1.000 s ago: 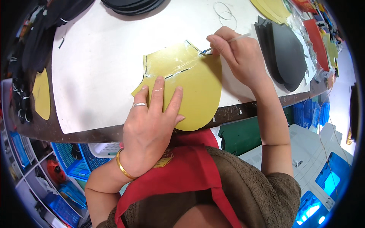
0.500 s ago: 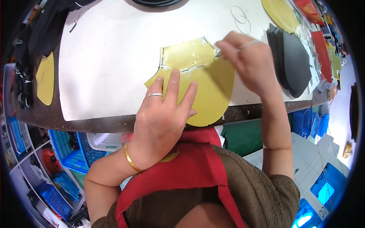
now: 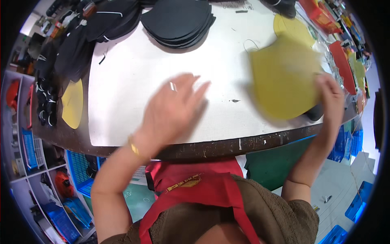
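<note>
Over the right side of the white work surface, my right hand grips a yellow template sheet by its right edge. The sheet has a rounded lower end and is smeared by motion. Part of a dark stack peeks out beneath it. My left hand hovers above the middle of the surface with its fingers apart and nothing in them, slightly blurred.
A stack of black cut pieces lies at the far middle, with more black bundles to its left. Another yellow piece rests at the left edge. Yellow sheets and a red box sit far right.
The yellow template, earlier flat under my left hand, has been lifted and carried right by my right hand. My left hand has let it go. The view has shifted, showing more of the table's far side.
</note>
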A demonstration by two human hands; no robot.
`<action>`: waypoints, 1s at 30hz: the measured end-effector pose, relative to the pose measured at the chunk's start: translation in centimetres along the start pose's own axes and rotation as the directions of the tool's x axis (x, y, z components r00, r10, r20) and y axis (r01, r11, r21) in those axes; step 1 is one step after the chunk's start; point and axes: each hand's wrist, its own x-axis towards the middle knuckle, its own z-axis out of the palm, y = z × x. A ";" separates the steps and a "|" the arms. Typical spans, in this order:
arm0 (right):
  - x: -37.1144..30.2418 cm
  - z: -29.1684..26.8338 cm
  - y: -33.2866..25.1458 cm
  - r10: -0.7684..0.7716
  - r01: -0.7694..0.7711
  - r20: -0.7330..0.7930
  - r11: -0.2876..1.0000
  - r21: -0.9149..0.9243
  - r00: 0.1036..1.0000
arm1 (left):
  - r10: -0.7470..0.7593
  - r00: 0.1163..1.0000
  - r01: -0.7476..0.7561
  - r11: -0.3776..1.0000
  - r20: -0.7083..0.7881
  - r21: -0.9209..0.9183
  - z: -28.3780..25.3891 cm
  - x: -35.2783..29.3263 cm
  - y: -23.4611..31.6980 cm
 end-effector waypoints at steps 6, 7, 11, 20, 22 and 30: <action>5.6 -13.2 6.5 0.039 -0.206 -0.236 0.640 -0.740 0.971 | -0.118 0.993 0.122 0.958 -0.028 0.259 2.9 6.3 -9.6; 5.0 -15.2 8.0 -0.085 -0.104 -0.253 0.755 -0.647 0.964 | -0.210 0.968 0.171 0.951 0.135 0.256 2.9 6.5 -10.0; 0.6 -9.3 2.9 -0.149 -0.061 -0.349 0.848 -0.526 0.925 | 0.182 0.980 -0.183 0.983 0.082 0.009 1.7 2.5 -4.4; -3.9 11.5 -0.3 -0.023 0.001 0.473 0.999 0.048 0.881 | 0.092 0.996 -0.088 0.953 0.003 -0.289 -2.0 -5.1 6.1; -4.3 13.6 -0.7 -0.054 0.045 0.510 0.999 0.031 0.859 | -0.136 0.980 0.151 0.984 0.148 -0.096 -2.5 -5.6 5.3; -4.7 15.2 -1.3 0.032 0.103 0.496 0.965 -0.242 0.868 | -0.286 0.927 0.325 0.935 0.240 -0.141 -2.1 -7.3 5.2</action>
